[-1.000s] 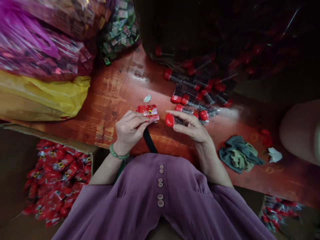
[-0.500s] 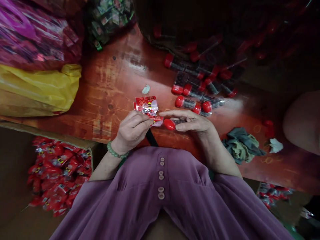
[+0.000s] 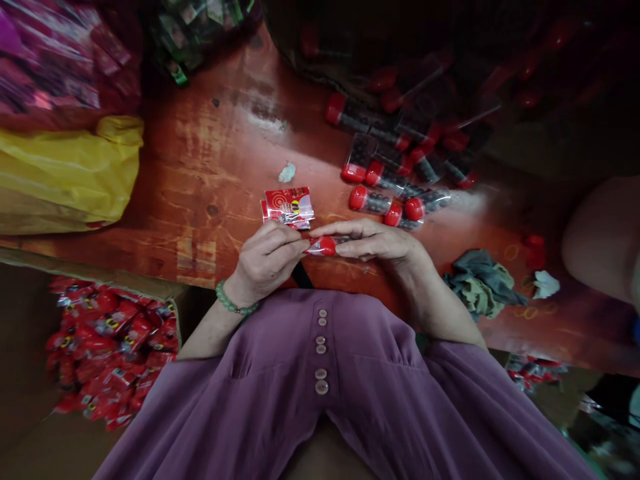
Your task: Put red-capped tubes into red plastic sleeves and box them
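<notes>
My left hand (image 3: 267,257), with a green bead bracelet at the wrist, pinches a small red and clear wrapper (image 3: 313,248) between thumb and fingers. From the other side my right hand (image 3: 383,241) grips a small clear bottle with a red cap (image 3: 326,245). The capped end meets the wrapper and seems to be partly inside it; the bottle's body is mostly hidden by my fingers. Just beyond my left hand, a few flat red printed wrappers (image 3: 289,205) lie on the table. Several red-capped bottles of dark beads (image 3: 370,200) lie beyond my right hand.
The reddish table (image 3: 200,180) holds a yellow bag (image 3: 65,173) and a pink bag (image 3: 65,67) at left, and a crumpled dark cloth (image 3: 483,283) at right. Below the left edge, a carton (image 3: 176,320) contains red wrapped packs (image 3: 115,340). Dark containers fill the upper right.
The bottle in my right hand has moved left, and its red cap now meets the wrapper in my left hand, where before there was a gap. The view has shifted slightly.
</notes>
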Action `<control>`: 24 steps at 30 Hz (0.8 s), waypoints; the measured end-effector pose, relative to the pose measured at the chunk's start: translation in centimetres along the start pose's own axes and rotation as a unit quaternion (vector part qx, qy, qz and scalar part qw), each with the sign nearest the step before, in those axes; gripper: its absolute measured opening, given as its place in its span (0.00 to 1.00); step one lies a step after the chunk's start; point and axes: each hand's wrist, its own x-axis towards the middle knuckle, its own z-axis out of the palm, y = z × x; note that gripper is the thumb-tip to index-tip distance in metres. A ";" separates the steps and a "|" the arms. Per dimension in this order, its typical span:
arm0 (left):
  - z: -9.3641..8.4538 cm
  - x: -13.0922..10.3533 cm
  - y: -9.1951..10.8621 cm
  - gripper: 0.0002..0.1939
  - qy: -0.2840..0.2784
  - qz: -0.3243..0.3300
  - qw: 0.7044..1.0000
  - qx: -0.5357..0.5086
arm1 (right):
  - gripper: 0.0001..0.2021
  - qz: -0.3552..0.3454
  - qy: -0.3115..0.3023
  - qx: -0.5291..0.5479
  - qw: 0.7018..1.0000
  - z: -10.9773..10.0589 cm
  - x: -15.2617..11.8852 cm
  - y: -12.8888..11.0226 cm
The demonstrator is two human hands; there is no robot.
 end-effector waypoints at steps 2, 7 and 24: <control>0.2 -0.2 0.0 0.05 -0.008 -0.005 1.000 0.004 | 0.25 -0.010 0.015 -0.018 1.000 0.1 0.1 -0.1; 0.8 -0.5 0.1 0.09 -0.002 0.016 0.998 0.059 | 0.20 -0.051 0.058 -0.059 0.995 0.6 0.7 -0.3; 1.1 -0.7 -0.3 0.17 -0.048 0.052 0.997 0.011 | 0.16 -0.023 0.086 -0.074 0.993 2.0 0.8 0.8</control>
